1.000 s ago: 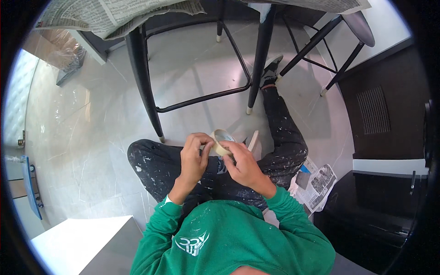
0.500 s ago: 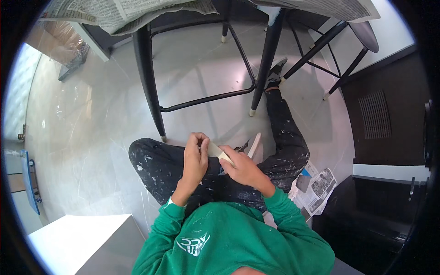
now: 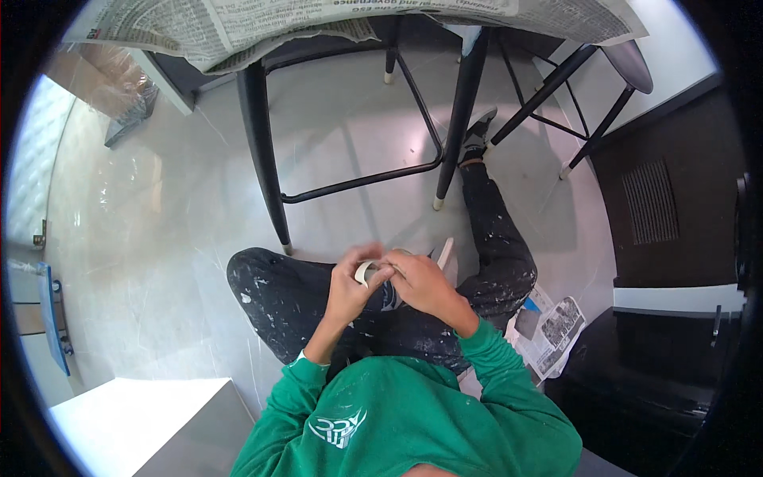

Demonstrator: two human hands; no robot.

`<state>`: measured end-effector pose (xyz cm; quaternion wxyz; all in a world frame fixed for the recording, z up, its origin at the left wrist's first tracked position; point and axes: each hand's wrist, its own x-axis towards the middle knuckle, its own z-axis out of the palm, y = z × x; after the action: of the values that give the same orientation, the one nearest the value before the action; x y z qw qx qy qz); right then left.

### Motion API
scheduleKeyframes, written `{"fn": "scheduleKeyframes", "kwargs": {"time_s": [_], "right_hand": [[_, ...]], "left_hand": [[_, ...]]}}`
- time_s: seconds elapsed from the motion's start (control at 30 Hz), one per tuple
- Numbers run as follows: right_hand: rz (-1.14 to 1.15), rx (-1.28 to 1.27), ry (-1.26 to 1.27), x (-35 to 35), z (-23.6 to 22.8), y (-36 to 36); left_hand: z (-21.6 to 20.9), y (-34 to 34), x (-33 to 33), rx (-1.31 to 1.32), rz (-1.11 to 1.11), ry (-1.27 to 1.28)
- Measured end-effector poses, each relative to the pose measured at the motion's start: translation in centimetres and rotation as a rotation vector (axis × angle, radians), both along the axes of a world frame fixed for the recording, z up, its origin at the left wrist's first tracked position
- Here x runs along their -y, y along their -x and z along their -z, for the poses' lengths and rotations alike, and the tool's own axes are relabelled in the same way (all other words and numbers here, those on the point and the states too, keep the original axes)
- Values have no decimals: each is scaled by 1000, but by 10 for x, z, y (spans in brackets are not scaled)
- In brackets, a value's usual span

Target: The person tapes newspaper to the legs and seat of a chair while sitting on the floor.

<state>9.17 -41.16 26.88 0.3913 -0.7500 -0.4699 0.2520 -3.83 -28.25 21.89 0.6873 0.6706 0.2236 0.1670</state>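
Note:
Both of my hands are close together over my lap, above paint-spotted dark trousers. A curled, pale cream strip, looking like masking tape, bends out between them. My left hand pinches it, its fingers somewhat smeared by motion. My right hand is closed at the strip's other end, its fingertips touching those of the left. Whatever lies inside the right fingers is mostly hidden. Just beyond the right hand, a pale flat bar shows between my legs, partly covered.
Ahead stands a black-legged stool under newspaper sheets hanging over an edge. A white box is at lower left. More newspaper lies by my right thigh, next to a glossy black cabinet. A blue board leans far left.
My hands have come closer together. The strip, stretched flatter between them before, now curls beside the left fingers. My right hand has shifted slightly and turned over the strip.

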Motion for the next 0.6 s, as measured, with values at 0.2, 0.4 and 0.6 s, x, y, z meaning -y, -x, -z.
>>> {"fn": "scheduleKeyframes", "kwargs": {"time_s": [0.2, 0.4, 0.6], "right_hand": [[-10, -18, 106, -3, 10, -1], [19, 419, 154, -19, 67, 15], [41, 547, 135, -27, 171, -7]], "left_hand": [[20, -3, 9, 117, -210, -205], [72, -16, 3, -64, -433, 41], [117, -5, -41, -99, -459, 194]]}}
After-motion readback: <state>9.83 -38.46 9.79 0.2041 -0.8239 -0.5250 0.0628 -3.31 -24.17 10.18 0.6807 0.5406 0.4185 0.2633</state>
